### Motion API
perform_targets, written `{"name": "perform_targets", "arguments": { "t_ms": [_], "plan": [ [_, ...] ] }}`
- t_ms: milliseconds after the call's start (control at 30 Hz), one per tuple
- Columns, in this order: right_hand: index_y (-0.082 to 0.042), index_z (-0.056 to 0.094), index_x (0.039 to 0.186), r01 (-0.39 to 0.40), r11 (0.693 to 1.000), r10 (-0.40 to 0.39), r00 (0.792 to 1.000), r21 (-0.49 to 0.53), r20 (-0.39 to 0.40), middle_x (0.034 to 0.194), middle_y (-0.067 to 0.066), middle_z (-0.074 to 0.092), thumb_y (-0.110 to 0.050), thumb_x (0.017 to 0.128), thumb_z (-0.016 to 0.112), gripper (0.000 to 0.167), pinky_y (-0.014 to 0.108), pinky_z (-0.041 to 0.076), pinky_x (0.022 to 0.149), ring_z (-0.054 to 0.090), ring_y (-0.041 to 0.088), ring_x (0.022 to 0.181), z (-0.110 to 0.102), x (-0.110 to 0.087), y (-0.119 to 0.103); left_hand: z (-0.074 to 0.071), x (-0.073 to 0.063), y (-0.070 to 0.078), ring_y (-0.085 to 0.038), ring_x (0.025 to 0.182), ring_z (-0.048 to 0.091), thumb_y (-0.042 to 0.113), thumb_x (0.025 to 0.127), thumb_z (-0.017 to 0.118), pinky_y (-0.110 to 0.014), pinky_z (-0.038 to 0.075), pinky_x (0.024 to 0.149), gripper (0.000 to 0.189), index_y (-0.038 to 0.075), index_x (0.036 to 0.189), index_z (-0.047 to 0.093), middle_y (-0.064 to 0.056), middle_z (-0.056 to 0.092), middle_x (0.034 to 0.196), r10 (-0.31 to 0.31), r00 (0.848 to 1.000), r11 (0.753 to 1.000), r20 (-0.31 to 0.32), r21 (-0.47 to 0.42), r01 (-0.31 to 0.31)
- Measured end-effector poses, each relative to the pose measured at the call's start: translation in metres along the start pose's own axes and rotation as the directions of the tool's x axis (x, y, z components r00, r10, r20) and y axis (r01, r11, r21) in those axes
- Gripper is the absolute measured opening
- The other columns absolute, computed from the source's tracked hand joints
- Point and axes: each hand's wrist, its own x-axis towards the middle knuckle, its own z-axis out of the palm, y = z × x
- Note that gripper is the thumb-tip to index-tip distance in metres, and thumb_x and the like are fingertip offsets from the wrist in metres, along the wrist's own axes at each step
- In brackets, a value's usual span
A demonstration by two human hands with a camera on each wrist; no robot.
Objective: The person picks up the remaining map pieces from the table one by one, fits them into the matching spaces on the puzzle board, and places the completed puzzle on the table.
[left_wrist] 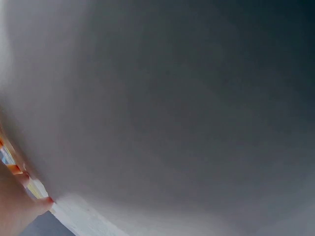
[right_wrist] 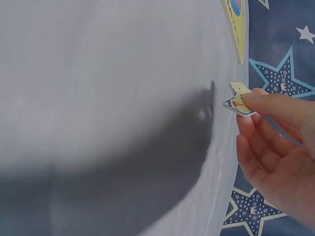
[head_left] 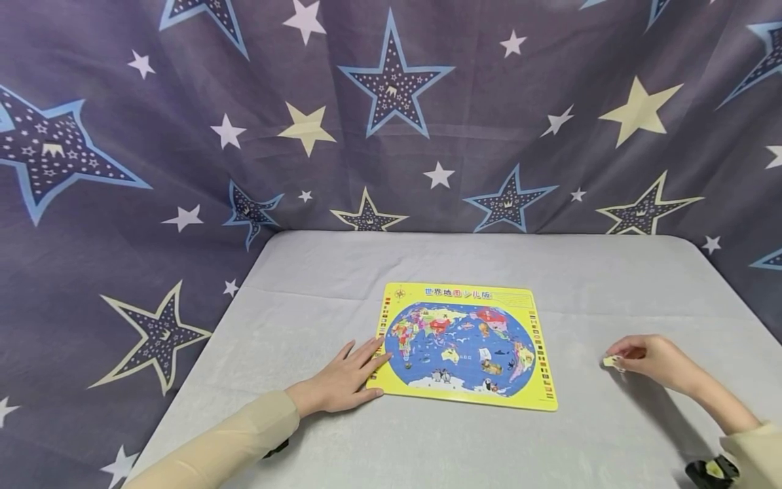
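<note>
A yellow-bordered world map puzzle board lies flat on the table, with a blue oval map in its middle. My left hand rests on the board's left edge, its fingers spread and fairly straight. In the left wrist view only a few fingers show at the lower left corner. To the right of the board, my right hand pinches a small puzzle piece between thumb and fingers. That piece is pale yellow with a blue edge and a small red figure, and it is held over the table.
A light grey cloth covers the table. Behind it and at the sides hangs a dark curtain printed with stars. A black strap shows near the right sleeve.
</note>
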Motion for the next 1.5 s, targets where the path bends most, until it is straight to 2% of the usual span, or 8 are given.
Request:
{"name": "perform_targets", "arguments": {
  "t_ms": [333,533,767,1067,1300,1500],
  "plan": [
    [-0.003,0.066,0.083,-0.045,0.999,0.046,0.998,-0.011,0.043,0.072,-0.003,0.061,-0.001,0.076,0.064,0.008,0.021,0.046,0.053,0.052,-0.002,0.061,0.009,0.013,-0.019,0.001,0.000,0.000,-0.019,0.135,0.006,0.057,0.090,0.026,-0.048,0.009,0.106,0.065,0.020,0.143,0.018,-0.006,0.005,0.149,0.005,1.000,1.000,-0.007,0.007,-0.005],
    [-0.002,0.066,0.087,-0.060,0.998,0.056,0.994,0.037,0.095,0.075,0.000,0.062,-0.003,0.077,0.064,0.010,0.022,0.047,0.055,0.054,0.003,0.063,0.014,0.023,-0.029,0.001,-0.001,0.000,-0.019,0.135,0.006,0.056,0.090,0.027,-0.048,0.010,0.106,0.064,0.020,0.143,0.018,-0.007,0.005,0.149,0.006,1.000,1.000,-0.003,0.009,-0.006],
    [0.001,0.065,0.088,-0.005,0.996,-0.006,0.993,0.089,0.115,0.075,0.003,0.063,0.000,0.077,0.063,0.011,0.022,0.048,0.054,0.058,0.011,0.062,0.022,0.035,-0.038,0.000,0.000,0.000,-0.020,0.135,0.008,0.056,0.090,0.026,-0.049,0.011,0.105,0.065,0.019,0.143,0.019,-0.007,0.007,0.149,0.008,1.000,1.000,0.000,0.009,-0.008],
    [0.001,0.065,0.089,0.000,0.991,-0.020,0.988,0.132,0.150,0.079,0.004,0.063,-0.002,0.078,0.063,0.012,0.023,0.048,0.056,0.058,0.015,0.065,0.034,0.053,-0.052,0.000,0.001,0.000,-0.020,0.135,0.007,0.057,0.090,0.026,-0.049,0.011,0.105,0.065,0.020,0.143,0.019,-0.007,0.007,0.149,0.000,1.000,1.000,0.006,0.008,0.000],
    [-0.002,0.066,0.087,0.010,0.991,-0.034,0.983,0.130,0.182,0.080,0.003,0.062,0.000,0.077,0.062,0.011,0.022,0.048,0.057,0.055,0.009,0.067,0.045,0.068,-0.065,0.000,0.001,0.000,-0.019,0.135,0.007,0.057,0.090,0.026,-0.048,0.010,0.106,0.065,0.020,0.143,0.018,-0.006,0.006,0.149,0.004,1.000,1.000,0.004,0.013,-0.004],
    [0.000,0.066,0.089,0.027,0.988,-0.058,0.977,0.151,0.205,0.080,0.004,0.062,0.000,0.077,0.062,0.012,0.022,0.047,0.058,0.055,0.014,0.067,0.055,0.080,-0.079,0.000,0.001,-0.001,-0.019,0.135,0.006,0.059,0.089,0.024,-0.048,0.011,0.106,0.066,0.021,0.143,0.017,-0.006,0.005,0.149,-0.003,1.000,1.000,0.008,0.019,0.003]
  ]
}}
